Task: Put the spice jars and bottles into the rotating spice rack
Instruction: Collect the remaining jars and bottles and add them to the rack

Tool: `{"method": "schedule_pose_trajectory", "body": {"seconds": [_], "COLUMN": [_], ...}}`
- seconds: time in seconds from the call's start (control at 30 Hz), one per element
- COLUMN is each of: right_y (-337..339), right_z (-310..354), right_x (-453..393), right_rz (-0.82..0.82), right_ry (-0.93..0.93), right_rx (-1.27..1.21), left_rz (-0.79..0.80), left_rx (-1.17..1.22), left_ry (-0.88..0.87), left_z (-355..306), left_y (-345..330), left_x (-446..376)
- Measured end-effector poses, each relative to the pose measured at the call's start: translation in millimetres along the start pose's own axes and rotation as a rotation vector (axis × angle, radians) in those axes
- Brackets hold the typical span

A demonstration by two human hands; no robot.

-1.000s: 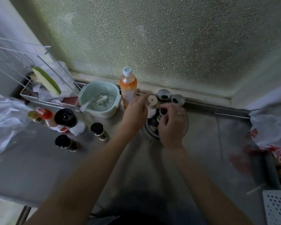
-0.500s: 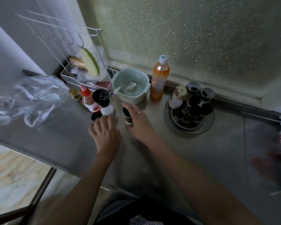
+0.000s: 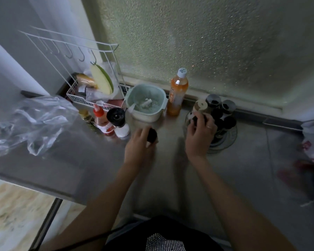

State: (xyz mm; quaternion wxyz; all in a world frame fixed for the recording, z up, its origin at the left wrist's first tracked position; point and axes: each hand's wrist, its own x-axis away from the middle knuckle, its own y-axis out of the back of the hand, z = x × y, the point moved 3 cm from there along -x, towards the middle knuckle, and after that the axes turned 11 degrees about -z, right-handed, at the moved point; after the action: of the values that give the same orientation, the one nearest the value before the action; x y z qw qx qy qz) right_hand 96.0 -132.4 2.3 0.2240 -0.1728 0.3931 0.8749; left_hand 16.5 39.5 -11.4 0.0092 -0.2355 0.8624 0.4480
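While blurred, both hands [image 3: 139, 144] [image 3: 200, 134] grip black-capped jars [image 3: 151, 135].

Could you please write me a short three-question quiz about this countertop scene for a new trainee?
1. True or false: the orange bottle stands in the rotating spice rack.
2. What does the left hand hold?
A. a black-capped jar
B. the red-capped bottle
C. the colander
3. Fill in: the right hand is at the ____.

Key:
1. False; it stands on the counter, between the green colander and the rack.
2. A, the black-capped jar.
3. Rotating spice rack.
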Motion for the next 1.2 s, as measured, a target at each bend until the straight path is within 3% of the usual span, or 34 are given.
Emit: {"method": "schedule_pose_trajectory", "body": {"seconds": [0.1, 0.2, 0.3, 0.5, 0.63, 0.7, 0.77, 0.87, 1.03, 1.1, 1.2], "right_y": [10.4, 10.4, 11.5, 16.0, 16.1, 15.1, 6.6, -21.0, -90.9, -111.3, -129.5], "right_z": [-25.3, -43.5, -48.5, -48.5, -34.9, -12.8, 17.2, 73.5, 151.2, 167.5, 179.0], "right_x": [-14.5, -15.5, -9.2, -10.4, -5.1, -3.6, 1.4, 14.1, 49.3, 60.1, 69.4], "right_rz": [-0.004, 0.136, 0.232, 0.223, 0.111, -0.013, -0.033, 0.21, 0.852, 0.925, 0.859], "right_ry": [-0.06, -0.097, -0.118, -0.061, -0.016, 0.107, 0.237, 0.33, 0.441, 0.487, 0.55], "right_rx": [0.046, 0.047, 0.05, 0.107, 0.205, 0.164, 0.036, -0.188, -0.215, -0.117, 0.038], "left_rz": [0.135, 0.242, 0.316, 0.44, 0.421, 0.368, 0.257, 0.064, 0.004, -0.062, -0.15], "left_rx": [0.119, 0.175, 0.12, 0.001, 0.032, 0.105, 0.095, -0.057, -0.2, -0.187, -0.172], "left_ry": [-0.101, -0.15, -0.203, -0.204, -0.216, -0.237, -0.269, -0.256, 0.304, 0.368, 0.473], "left_z": [-42.7, -84.9, -112.5, -112.6, -107.2, -96.8, -74.6, -23.6, 73.6, 89.7, 113.6], "left_y": [-27.0, -53.3, -79.5, -121.1, -113.5, -100.3, -78.7, -41.0, 5.3, 26.7, 56.5], "left_x": [-18.9, -39.9, -53.4, -63.2, -67.2, -65.8, -61.2, -43.5, -13.3, -12.6, -12.2]}}
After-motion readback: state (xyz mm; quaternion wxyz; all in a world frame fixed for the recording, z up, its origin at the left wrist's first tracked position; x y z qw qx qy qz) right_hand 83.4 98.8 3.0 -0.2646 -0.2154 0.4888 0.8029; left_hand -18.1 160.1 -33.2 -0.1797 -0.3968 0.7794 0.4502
